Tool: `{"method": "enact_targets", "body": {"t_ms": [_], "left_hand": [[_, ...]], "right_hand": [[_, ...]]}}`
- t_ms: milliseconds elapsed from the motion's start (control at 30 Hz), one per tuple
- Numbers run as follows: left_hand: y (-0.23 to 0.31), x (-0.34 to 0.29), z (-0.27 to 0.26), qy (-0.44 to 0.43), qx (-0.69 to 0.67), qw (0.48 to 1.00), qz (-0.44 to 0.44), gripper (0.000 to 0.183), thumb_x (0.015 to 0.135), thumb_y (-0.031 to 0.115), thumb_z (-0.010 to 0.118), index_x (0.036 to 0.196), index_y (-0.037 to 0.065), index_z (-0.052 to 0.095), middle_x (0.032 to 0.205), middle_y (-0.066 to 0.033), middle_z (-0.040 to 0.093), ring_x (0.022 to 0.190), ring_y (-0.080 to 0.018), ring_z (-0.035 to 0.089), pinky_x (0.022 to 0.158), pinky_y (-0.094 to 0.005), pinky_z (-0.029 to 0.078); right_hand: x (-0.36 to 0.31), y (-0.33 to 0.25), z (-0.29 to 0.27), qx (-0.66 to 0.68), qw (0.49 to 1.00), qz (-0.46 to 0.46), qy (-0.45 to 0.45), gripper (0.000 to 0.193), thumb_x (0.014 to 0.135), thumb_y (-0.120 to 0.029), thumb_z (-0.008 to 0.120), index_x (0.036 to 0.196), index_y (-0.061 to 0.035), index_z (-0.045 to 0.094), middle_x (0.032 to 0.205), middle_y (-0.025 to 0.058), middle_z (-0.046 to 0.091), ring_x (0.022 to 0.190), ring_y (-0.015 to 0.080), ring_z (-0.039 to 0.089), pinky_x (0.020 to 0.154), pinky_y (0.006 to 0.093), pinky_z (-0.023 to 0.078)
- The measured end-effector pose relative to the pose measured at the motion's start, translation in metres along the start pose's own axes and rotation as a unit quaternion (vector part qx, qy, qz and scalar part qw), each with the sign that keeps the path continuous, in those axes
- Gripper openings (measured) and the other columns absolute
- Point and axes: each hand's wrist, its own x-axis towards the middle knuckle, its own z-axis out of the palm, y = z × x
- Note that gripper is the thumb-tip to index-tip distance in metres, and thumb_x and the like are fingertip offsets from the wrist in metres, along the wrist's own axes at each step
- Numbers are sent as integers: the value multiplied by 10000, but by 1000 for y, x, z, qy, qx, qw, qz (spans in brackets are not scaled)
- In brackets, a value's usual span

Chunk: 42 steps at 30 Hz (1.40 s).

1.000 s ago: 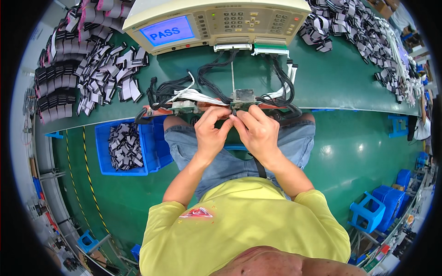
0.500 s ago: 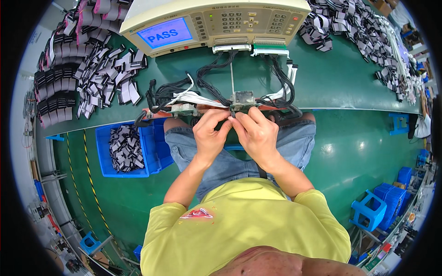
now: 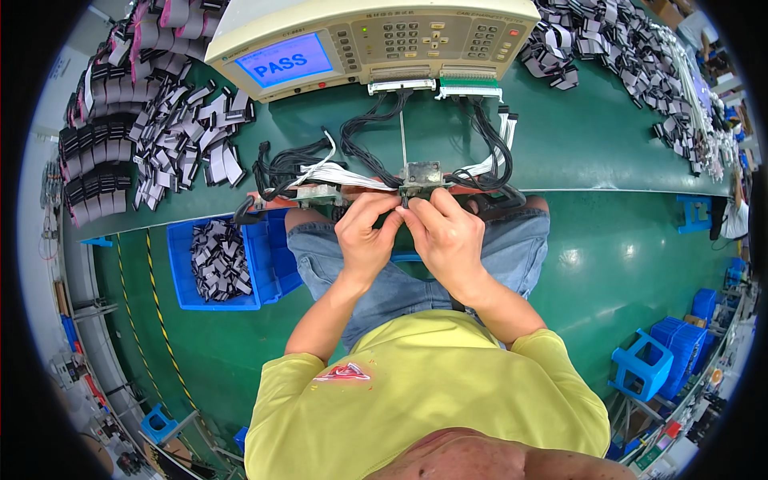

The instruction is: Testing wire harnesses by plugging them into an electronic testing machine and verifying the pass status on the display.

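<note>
Right at the table's front edge, my left hand (image 3: 366, 238) and my right hand (image 3: 446, 240) meet, thumbs and forefingers pinched. Between their fingertips shows a small black connector (image 3: 406, 198); the rest of the piece is hidden by the fingers. It sits against the front of a small grey-and-clear fixture block (image 3: 423, 173), and I cannot tell whether it is plugged in. Black and white wire bundles (image 3: 372, 148) run from the block's sides up to a beige cable tester (image 3: 432, 40), whose lit blue screen (image 3: 286, 60) shows a result.
Grey ribbon cables with black connectors (image 3: 192, 136) are heaped at the table's left. More ribbon cables (image 3: 608, 48) lie at the far right, beside white wires (image 3: 700, 104). A blue bin (image 3: 218, 306) of ribbon cables stands on the floor left of my legs. Blue stools (image 3: 642, 366) stand right.
Both hands stay at the fixture block with the same pinch; the fingers have barely shifted. The screen reads the same.
</note>
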Motion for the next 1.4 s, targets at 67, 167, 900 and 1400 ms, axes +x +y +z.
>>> {"method": "enact_targets", "body": {"t_ms": [67,167,900,1400], "left_hand": [[1,0,0,0,2,1000,-1,209,793,-92,796,985,-25,747,936,-127,744,849,-260,731,775,-324,577],[2,-1,1,0,4,1000,-3,168,808,-86,779,965,-38,741,937,-132,750,848,-250,728,775,-315,564],[-2,-3,5,24,-9,1000,3,189,798,-94,804,964,-25,744,911,-123,742,820,-251,724,745,-320,570],[-8,-2,19,67,37,996,48,163,821,-68,776,938,-6,681,894,-134,711,819,-334,697,751,-395,557]], "right_hand": [[0,0,0,-6,1000,3,-3,145,848,-138,839,918,-77,728,753,56,534,565,262,588,488,395,458],[-1,0,0,-9,1000,3,-7,148,847,-145,840,916,-79,727,755,54,538,574,264,595,491,396,463],[1,-3,3,13,999,32,10,139,831,-108,848,888,-77,725,777,65,601,576,288,619,504,398,481],[1,-2,13,-34,995,28,85,172,830,-140,851,804,-92,688,743,57,608,558,283,613,496,386,482]]}}
